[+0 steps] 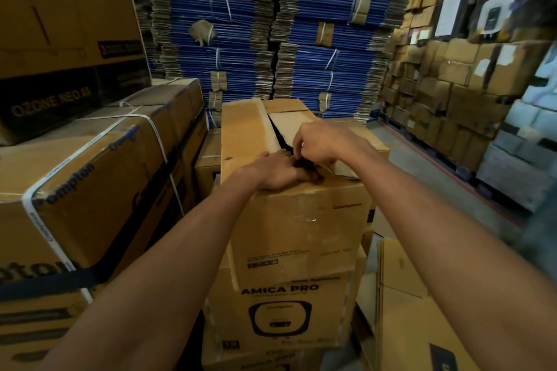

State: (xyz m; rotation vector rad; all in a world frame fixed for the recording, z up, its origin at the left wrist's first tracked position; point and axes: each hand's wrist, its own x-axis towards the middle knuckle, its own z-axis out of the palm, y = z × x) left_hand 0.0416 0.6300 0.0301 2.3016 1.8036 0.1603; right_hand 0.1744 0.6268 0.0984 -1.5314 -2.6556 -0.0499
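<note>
Left hand (277, 170) lies flat on left flap (244, 129), pinning it. Right hand (319, 141) pinches right flap (287, 126) at its edge, likely to close it. Top carton (295, 226) sits on AMICA PRO box (280, 310); blue flat-pack stacks (229, 24) behind.

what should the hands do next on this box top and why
Probably lift the right flap up and away with the right hand, whose fingers curl at its edge. The left hand lies on the left flap, steadying it, and a dark gap shows between the flaps.
</note>
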